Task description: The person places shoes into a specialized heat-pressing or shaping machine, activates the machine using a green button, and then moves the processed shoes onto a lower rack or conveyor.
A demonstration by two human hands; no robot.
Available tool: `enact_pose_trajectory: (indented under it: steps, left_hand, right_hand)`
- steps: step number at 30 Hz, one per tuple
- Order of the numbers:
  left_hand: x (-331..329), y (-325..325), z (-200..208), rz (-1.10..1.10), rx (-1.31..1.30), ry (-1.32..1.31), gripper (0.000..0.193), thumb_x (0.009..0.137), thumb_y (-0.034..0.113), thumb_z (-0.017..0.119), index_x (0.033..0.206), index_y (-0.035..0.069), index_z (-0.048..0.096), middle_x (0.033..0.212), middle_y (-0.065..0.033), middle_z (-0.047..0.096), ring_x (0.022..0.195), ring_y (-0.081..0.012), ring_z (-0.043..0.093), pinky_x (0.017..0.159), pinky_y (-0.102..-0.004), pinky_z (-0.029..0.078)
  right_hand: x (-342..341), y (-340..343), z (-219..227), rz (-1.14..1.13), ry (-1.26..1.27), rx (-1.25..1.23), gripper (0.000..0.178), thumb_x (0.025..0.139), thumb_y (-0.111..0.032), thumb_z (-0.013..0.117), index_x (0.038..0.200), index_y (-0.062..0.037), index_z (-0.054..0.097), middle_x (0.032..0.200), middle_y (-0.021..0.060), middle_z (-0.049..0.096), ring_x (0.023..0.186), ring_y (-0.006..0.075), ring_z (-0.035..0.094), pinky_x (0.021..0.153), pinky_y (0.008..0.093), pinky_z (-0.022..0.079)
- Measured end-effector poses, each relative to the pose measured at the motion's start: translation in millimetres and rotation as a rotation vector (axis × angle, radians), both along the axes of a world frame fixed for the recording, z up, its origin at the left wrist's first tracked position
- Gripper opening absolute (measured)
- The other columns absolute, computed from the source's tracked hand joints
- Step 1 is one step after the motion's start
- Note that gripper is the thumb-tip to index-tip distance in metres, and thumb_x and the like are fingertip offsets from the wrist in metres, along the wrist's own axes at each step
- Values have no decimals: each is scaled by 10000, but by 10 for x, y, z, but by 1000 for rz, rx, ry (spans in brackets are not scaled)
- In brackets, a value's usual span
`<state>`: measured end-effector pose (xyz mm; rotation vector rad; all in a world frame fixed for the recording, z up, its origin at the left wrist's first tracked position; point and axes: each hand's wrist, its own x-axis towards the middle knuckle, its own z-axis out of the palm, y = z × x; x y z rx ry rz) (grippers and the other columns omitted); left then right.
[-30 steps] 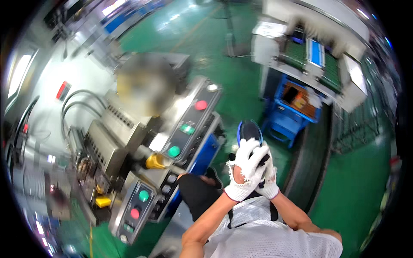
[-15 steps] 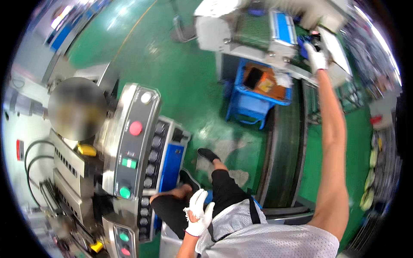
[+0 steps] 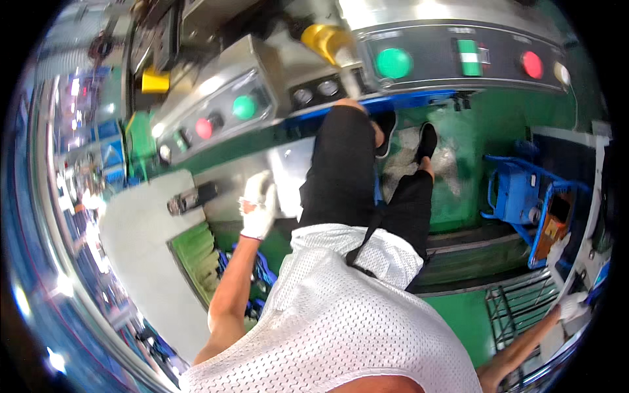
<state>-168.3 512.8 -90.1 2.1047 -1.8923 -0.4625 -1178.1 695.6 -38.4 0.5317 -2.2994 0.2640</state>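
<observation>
Moved outward since the earlier frame, the left hand [image 3: 257, 211] is held near the metal bench [image 3: 291, 171], fingers apart, empty, perhaps for balance. At right, the right hand [image 3: 572, 306] is stretched beside a dark blue item [image 3: 594, 295]; its finger state cannot be told.

The gloved left hand [image 3: 261, 213] is out front, fingers loosely parted; the right arm [image 3: 524, 348] stretches far sideways, its gloved right hand [image 3: 572, 306] outermost.
</observation>
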Motion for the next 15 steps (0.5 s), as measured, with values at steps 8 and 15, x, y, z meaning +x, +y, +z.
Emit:
enact_pose_trajectory:
  steps: [8, 15]
  left_hand:
    - [1893, 2129, 229, 922, 234, -144, 517, 972, 175, 705, 1404, -66, 554, 1291, -245, 682, 1163, -292, 695, 987, -416, 546]
    - [1307, 3150, -425, 901, 906, -200, 820, 773, 469, 871, 1419, 57, 576, 1364, -221, 662, 1227, -418, 655, 1061, -556, 483]
  right_hand:
    - [4406, -1189, -1353, 852, -661, 356, 612, 1038, -296, 671, 1534, 14, 489, 1571, 239, 506, 1448, 365, 497, 1205, 415, 380]
    - [5322, -2001, -1227, 1059, -1099, 529, 585, 1050, -173, 645, 1571, -3, 440, 1563, 232, 513, 1430, 327, 523, 1177, 407, 418]
